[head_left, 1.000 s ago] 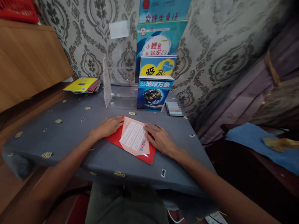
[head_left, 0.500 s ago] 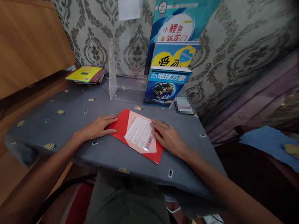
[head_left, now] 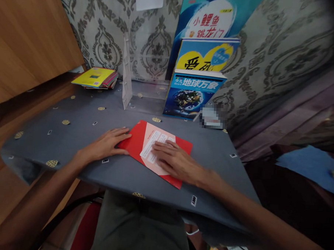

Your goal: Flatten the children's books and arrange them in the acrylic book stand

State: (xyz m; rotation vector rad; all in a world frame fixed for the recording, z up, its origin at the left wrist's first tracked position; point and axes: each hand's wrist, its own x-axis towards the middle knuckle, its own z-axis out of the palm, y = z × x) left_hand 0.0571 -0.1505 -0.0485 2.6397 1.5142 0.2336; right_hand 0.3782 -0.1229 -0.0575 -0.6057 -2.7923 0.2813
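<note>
A red book (head_left: 144,148) with a pale printed panel is laid flat at the centre of the frame, set at a slant on the cloth-covered surface (head_left: 81,114). Its left corner is touched by the left hand (head_left: 105,146), whose fingers are spread, with the thumb held well apart from the rest. The right hand (head_left: 179,162) is placed palm down across the right half of the book, so part of the printed panel is covered; its fingers are stretched out and held nearly together, with nothing pinched between them.

Above the book, a clear stand (head_left: 127,71) is set near the wall (head_left: 104,45). At its right side, a blue book with a globe (head_left: 194,96) is propped in front, a book with a yellow heart (head_left: 197,60) is seen behind it, and a teal book (head_left: 207,16), cut off by the top edge, is placed at the back. Just right of these, a small object (head_left: 211,116) is hidden by pixelation. A stack of thin books (head_left: 95,78), topped by a yellow cover, is placed at the upper left. A blue cloth (head_left: 309,168) is spread at the right edge.
</note>
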